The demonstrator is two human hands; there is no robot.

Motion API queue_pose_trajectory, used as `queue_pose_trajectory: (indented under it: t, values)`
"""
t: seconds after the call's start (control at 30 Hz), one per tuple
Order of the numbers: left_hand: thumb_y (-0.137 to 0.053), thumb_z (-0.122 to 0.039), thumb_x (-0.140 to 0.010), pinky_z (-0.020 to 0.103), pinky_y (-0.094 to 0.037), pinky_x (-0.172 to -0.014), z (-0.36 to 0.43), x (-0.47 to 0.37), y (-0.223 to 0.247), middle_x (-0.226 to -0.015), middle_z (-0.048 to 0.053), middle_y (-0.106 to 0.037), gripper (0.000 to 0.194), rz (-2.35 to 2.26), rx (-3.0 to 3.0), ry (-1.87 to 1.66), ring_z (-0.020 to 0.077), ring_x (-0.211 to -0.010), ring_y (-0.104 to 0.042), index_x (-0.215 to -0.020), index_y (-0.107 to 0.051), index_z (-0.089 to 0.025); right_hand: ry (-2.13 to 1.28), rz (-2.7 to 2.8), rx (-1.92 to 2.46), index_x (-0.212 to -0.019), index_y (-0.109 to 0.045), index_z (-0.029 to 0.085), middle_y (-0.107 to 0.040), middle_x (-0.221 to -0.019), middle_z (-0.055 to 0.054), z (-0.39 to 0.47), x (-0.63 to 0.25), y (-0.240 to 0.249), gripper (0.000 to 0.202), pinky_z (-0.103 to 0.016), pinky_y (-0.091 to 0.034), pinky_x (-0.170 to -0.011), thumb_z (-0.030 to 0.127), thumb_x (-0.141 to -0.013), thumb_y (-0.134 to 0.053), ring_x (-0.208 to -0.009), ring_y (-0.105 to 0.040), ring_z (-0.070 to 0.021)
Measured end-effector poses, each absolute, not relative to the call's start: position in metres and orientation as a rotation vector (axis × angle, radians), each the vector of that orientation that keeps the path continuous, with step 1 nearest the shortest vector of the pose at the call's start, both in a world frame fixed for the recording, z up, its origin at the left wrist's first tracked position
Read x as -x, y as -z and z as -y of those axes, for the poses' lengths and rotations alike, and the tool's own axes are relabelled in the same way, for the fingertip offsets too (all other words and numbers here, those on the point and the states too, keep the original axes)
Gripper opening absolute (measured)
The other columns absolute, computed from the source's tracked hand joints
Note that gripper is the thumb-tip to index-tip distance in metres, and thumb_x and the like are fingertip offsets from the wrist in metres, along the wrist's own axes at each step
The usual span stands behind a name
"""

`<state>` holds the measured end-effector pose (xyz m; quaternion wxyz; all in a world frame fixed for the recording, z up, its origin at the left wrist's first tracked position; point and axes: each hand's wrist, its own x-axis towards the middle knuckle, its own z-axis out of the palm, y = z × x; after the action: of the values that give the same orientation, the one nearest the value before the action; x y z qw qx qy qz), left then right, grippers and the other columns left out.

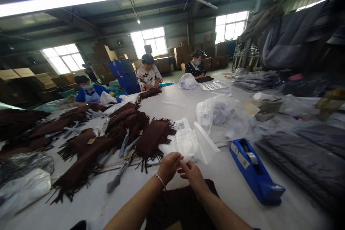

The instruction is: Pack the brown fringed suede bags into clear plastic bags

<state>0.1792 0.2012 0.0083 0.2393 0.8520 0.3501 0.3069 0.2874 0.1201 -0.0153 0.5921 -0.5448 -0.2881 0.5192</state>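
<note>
Across the white-topped bench (172, 106), the dark brown cloth (179, 205) lay beneath the forearms, where low dragging could have rumpled it, while the left hand (169, 168) and right hand (193, 176) met above its far end, thumbs and fingertips nearly closed, seemingly on a thin translucent film (185, 159) that might have clung or slipped. Open room: bare strip between right forearm and blue plastic tape dispenser (249, 174); fringed brown scarf (152, 138) bounded the far left; near bench edge not discernible.

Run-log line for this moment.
left hand: fingertips at clear plastic | right hand: same, fingertips close to left's | tape dispenser: on table, right | fringed scarves: left
</note>
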Motion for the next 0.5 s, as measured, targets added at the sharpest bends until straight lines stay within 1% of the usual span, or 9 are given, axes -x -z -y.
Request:
queue_pose_trajectory:
  t: [0.07,0.1,0.2,0.27,0.33,0.37,0.4,0.43,0.5]
  values:
    - [-0.041,-0.038,-0.091,0.021,-0.039,-0.059,-0.198,-0.179,-0.011,-0.063,-0.001,-0.057,0.03,-1.005,-2.332,-0.863,0.0123,-0.059,-0.053,-0.074,-0.057,-0.019,-1.21,0.612,1.292,-0.087,-0.065,0.011,-0.069,-0.072,-0.008,-0.118,-0.293,0.022,0.047,-0.028,-0.054,-0.062,0.055,-0.07,-0.064,-0.066,-0.066,-0.019]
    - [-0.037,-0.037,-0.093,0.021,-0.038,-0.056,-0.201,-0.178,-0.014,-0.06,-0.001,-0.056,0.032,-1.053,-2.324,-0.892,0.012,-0.055,-0.052,-0.076,-0.056,-0.019,-1.213,0.566,1.299,-0.084,-0.065,0.011,-0.068,-0.069,-0.007,-0.115,-0.293,0.025,0.046,-0.027,-0.053,-0.061,0.055,-0.07,-0.064,-0.065,-0.066,-0.0179]
    - [-0.028,-0.038,-0.096,0.021,-0.037,-0.054,-0.213,-0.176,-0.027,-0.061,0.0,-0.057,0.037,-1.178,-2.321,-0.984,0.0124,-0.053,-0.053,-0.084,-0.056,-0.017,-1.255,0.448,1.273,-0.088,-0.064,0.014,-0.07,-0.081,-0.008,-0.094,-0.288,0.021,0.046,-0.025,-0.053,-0.062,0.057,-0.074,-0.058,-0.071,-0.067,-0.0171]
    - [-0.03,-0.039,-0.096,0.021,-0.037,-0.056,-0.216,-0.175,-0.036,-0.066,0.001,-0.061,0.036,-1.181,-2.378,-0.989,0.0132,-0.057,-0.056,-0.087,-0.057,-0.017,-1.415,0.497,1.191,-0.09,-0.064,0.013,-0.07,-0.087,-0.012,-0.076,-0.283,0.003,0.05,-0.03,-0.054,-0.063,0.059,-0.078,-0.051,-0.075,-0.068,-0.0204]
    - [-0.038,-0.041,-0.094,0.021,-0.036,-0.056,-0.21,-0.175,-0.041,-0.067,0.002,-0.063,0.032,-1.128,-2.457,-0.934,0.014,-0.059,-0.059,-0.086,-0.059,-0.019,-1.555,0.773,1.101,-0.095,-0.065,0.012,-0.07,-0.09,-0.014,-0.057,-0.281,-0.026,0.052,-0.036,-0.054,-0.066,0.058,-0.084,-0.044,-0.077,-0.067,-0.0235]
    - [-0.041,-0.042,-0.093,0.021,-0.035,-0.056,-0.203,-0.175,-0.043,-0.066,0.002,-0.064,0.031,-1.092,-2.501,-0.898,0.0143,-0.059,-0.059,-0.084,-0.061,-0.019,-1.516,0.992,1.085,-0.1,-0.065,0.014,-0.069,-0.093,-0.013,-0.051,-0.282,-0.042,0.05,-0.038,-0.053,-0.069,0.055,-0.087,-0.041,-0.08,-0.067,-0.0243]
    - [-0.043,-0.042,-0.093,0.022,-0.034,-0.055,-0.195,-0.175,-0.045,-0.065,0.002,-0.064,0.031,-1.048,-2.556,-0.867,0.0145,-0.059,-0.059,-0.083,-0.062,-0.019,-1.303,1.217,1.143,-0.106,-0.064,0.019,-0.068,-0.1,-0.01,-0.046,-0.286,-0.057,0.039,-0.039,-0.051,-0.078,0.048,-0.087,-0.046,-0.088,-0.064,-0.0237]
    - [-0.043,-0.041,-0.093,0.021,-0.034,-0.055,-0.186,-0.175,-0.046,-0.064,0.002,-0.064,0.031,-1.002,-2.619,-0.853,0.0145,-0.06,-0.06,-0.083,-0.062,-0.019,-0.944,1.396,1.257,-0.112,-0.062,0.023,-0.065,-0.11,-0.008,-0.045,-0.291,-0.07,0.033,-0.041,-0.045,-0.09,0.041,-0.086,-0.052,-0.101,-0.059,-0.0237]
    - [-0.041,-0.039,-0.095,0.021,-0.033,-0.054,-0.169,-0.176,-0.05,-0.065,0.003,-0.064,0.031,-0.904,-2.772,-0.858,0.0142,-0.061,-0.06,-0.085,-0.063,-0.019,-0.305,1.617,1.535,-0.12,-0.058,0.025,-0.06,-0.116,-0.008,-0.052,-0.308,-0.084,0.034,-0.046,-0.033,-0.1,0.029,-0.086,-0.053,-0.113,-0.048,-0.0269]
